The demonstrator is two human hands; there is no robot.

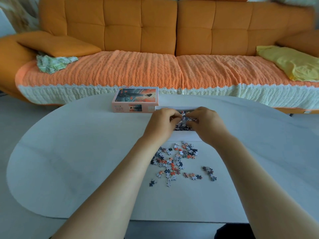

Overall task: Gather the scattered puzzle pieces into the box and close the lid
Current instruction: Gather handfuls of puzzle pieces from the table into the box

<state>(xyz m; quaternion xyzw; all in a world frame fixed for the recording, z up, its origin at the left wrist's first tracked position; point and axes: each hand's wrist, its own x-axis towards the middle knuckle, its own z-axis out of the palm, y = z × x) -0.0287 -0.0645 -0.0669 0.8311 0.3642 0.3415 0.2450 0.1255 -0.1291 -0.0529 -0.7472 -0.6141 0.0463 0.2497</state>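
An orange tufted sofa (155,28) with a knitted cover stands behind the rounded white desk (69,152). The picture-printed lid (135,100) lies beside the open white box (185,136). Over the box, left hand (162,125) and right hand (205,124) pinch a clump of puzzle pieces (184,118); scattered pieces (176,163) lie nearer.

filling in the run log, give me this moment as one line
both hands: left hand and right hand holding pieces over open box | loose pieces on table | lid off
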